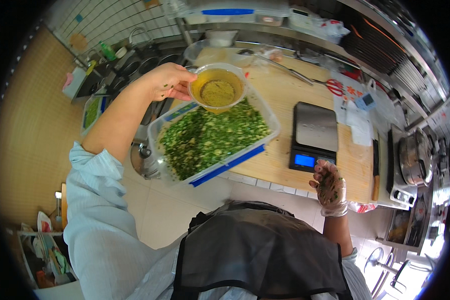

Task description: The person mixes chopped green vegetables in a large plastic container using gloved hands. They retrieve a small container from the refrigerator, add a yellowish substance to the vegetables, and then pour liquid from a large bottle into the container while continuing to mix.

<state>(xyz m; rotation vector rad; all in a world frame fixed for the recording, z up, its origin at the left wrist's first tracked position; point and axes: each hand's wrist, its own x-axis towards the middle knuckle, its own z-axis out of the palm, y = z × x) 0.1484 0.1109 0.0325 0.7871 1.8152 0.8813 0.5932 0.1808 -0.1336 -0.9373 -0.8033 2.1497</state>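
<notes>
My left hand (174,83), bare and with green bits on it, grips the rim of a clear plastic bowl (218,87) that holds yellow liquid with a grainy sediment. The bowl is over the back part of a clear plastic tub (272,129) full of chopped greens (213,135) mixed with pale bits. My right hand (328,185) wears a clear plastic glove with green bits stuck to it. Its fingers are loosely curled and hold nothing, near the front edge of a digital kitchen scale (315,131) with a lit blue display.
On the wooden board (277,97) lie a long-handled ladle (281,67) and red-handled scissors (334,87). A knife (375,170) is at the right edge, beside a steel pot (416,157) on a cooker. A second tub of greens (92,111) stands at the left, below the sink tap (138,32).
</notes>
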